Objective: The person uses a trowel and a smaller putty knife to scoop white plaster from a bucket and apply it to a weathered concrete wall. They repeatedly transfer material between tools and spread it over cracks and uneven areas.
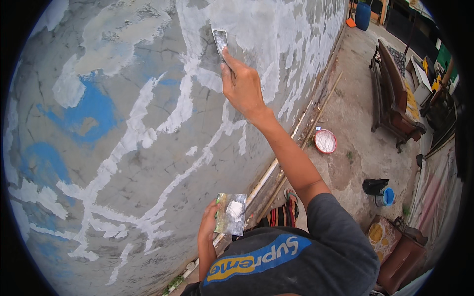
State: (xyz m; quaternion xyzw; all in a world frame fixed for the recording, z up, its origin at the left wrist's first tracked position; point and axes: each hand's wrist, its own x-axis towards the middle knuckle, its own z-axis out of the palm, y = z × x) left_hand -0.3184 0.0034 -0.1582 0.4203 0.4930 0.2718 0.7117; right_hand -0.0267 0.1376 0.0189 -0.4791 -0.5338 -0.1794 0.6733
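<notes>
My right hand (242, 86) is raised against a cracked grey wall (123, 123) and grips a metal putty knife (219, 40), its blade pressed flat on the wall among white filler streaks. My left hand (208, 223) is low near my chest and holds a flat metal plate (231, 213) with a lump of white putty on it. Wide white filler lines run along the wall's cracks, with patches of old blue paint at the left.
A red bowl of white putty (325, 141) sits on the concrete ground by the wall's foot. A white pipe (266, 172) runs along the base. A dark wooden bench (395, 93), a blue cup (388, 197) and a blue barrel (363, 15) stand further right.
</notes>
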